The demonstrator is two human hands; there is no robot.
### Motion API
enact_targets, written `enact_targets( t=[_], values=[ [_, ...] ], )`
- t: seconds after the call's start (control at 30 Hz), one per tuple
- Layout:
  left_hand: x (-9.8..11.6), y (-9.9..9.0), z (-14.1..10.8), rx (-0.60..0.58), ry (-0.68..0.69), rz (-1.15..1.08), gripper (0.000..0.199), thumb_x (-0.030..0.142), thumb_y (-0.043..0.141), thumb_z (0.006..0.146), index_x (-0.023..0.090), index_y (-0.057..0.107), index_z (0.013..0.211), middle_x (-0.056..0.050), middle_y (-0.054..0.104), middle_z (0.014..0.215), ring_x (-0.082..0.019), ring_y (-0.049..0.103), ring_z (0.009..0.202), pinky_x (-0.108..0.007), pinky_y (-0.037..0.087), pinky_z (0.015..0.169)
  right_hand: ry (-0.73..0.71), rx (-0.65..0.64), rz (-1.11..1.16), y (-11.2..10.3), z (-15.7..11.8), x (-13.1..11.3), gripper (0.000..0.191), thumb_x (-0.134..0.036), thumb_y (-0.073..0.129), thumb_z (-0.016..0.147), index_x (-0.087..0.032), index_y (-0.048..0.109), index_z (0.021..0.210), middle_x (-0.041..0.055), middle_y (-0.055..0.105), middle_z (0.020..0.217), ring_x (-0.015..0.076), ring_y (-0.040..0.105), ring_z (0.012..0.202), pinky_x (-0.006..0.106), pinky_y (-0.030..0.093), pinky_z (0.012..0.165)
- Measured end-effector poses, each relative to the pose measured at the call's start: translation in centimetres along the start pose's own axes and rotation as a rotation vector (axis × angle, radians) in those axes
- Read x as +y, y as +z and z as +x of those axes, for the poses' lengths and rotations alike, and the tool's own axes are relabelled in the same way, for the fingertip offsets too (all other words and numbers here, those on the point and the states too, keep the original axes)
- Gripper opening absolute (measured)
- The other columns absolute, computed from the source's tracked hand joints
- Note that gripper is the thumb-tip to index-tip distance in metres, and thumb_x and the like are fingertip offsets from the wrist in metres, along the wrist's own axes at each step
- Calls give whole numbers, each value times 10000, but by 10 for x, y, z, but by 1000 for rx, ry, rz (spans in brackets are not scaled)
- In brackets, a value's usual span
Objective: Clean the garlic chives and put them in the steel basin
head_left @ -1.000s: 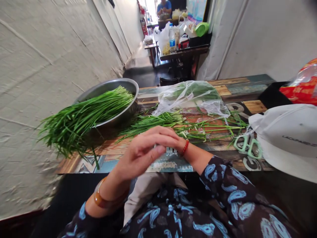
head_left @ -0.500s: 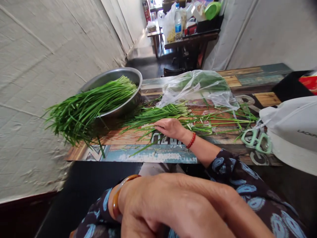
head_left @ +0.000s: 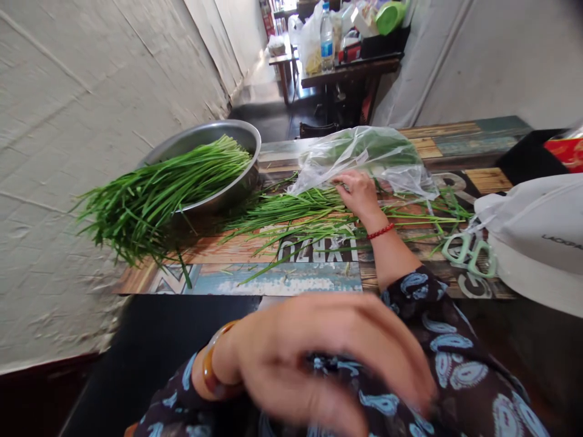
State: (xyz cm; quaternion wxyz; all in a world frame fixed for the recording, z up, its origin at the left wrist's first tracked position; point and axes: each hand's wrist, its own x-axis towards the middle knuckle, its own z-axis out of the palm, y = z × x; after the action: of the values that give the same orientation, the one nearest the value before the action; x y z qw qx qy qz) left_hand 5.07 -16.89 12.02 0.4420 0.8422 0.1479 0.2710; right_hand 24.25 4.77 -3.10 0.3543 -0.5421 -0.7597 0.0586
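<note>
Close to the camera, my left hand [head_left: 319, 358] is blurred, thumb and fingers apart with nothing between them. My right hand [head_left: 359, 193], with a red bead bracelet, is over the root ends of the loose green stalks [head_left: 291, 209], by the near edge of a clear plastic bag [head_left: 359, 152] with greens inside. Its fingers are bent; whether they grip a stalk is too small to tell. On the left, a thick bunch of green stalks [head_left: 168, 188] lies in a metal basin [head_left: 248, 130], leafy ends hanging over the rim.
Green-handled scissors [head_left: 469, 255] lie at the right of the patterned table [head_left: 273, 285], beside a white cap [head_left: 537, 237]. A wall runs along the left. Behind, another table holds a bottle [head_left: 327, 39] and bags.
My right hand has moved away from me and to the right, from the middle of the loose stalks to the bag's edge. My left hand's thumb and fingers have spread apart.
</note>
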Motion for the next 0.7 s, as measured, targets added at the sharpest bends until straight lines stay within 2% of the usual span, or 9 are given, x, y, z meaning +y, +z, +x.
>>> enact_targets(
  t=[0.03,0.1,0.17,0.23,0.3,0.4,0.5,0.6,0.7],
  values=[
    [-16,-1,6,60,-7,42,304,431,498,1006,241,645,1192,-95,719,1091,-200,697,1010,-298,574,863,9,-26,-35,0,-1,-1,254,-249,581,912,-235,776,1073,82,739,1151,286,611,1044,431,433,955],
    [-55,-5,14,233,-107,276,260,306,488,1011,191,617,1206,-124,692,1132,-217,659,1065,-355,548,936,27,-64,-89,-1,-3,-3,237,-268,597,907,-241,786,1047,82,740,1146,293,606,1045,433,425,943],
    [-97,-12,17,353,-176,501,229,247,498,994,170,621,1172,-136,672,1132,-226,643,1069,-379,546,942,30,-75,-108,-2,-2,-5,212,-261,609,897,-236,799,987,82,742,1138,294,606,1045,425,423,930],
    [-133,-22,15,381,-236,658,261,197,514,966,166,611,1206,-150,637,1237,-244,609,1162,-423,518,1023,4,-62,-89,-4,-1,-5,194,-247,619,888,-233,804,943,78,743,1137,283,612,1043,407,430,922],
    [-159,-33,10,342,-336,834,345,149,555,919,165,602,1261,-166,571,1379,-290,541,1284,-498,451,1116,-27,-56,-49,-6,0,-4,179,-246,637,878,-235,807,932,73,753,1100,265,627,1017,384,443,905],
    [-180,-45,1,273,-505,993,425,117,581,882,162,604,1304,-178,532,1415,-317,541,1263,-519,469,1089,-16,-126,44,-6,1,-3,166,-259,668,860,-224,810,938,67,772,960,224,661,873,334,474,805],
    [-191,-50,-8,270,-551,1043,400,127,596,874,149,638,1270,-180,544,1347,-310,556,1189,-489,497,1050,24,-149,150,-1,1,-2,163,-258,670,858,-199,810,918,68,779,889,199,673,784,302,485,738],
    [-206,-55,-8,301,-505,1038,376,136,564,893,144,646,1259,-175,528,1347,-298,541,1200,-471,486,1070,69,35,184,3,2,-2,172,-254,642,870,-194,802,890,75,777,893,204,674,794,311,499,759],
    [-226,-67,1,322,-473,1012,414,111,523,897,115,624,1299,-198,501,1401,-310,504,1283,-488,442,1129,92,194,199,5,4,-3,178,-263,623,874,-197,788,863,71,766,859,210,660,773,333,510,771]
  ],
)
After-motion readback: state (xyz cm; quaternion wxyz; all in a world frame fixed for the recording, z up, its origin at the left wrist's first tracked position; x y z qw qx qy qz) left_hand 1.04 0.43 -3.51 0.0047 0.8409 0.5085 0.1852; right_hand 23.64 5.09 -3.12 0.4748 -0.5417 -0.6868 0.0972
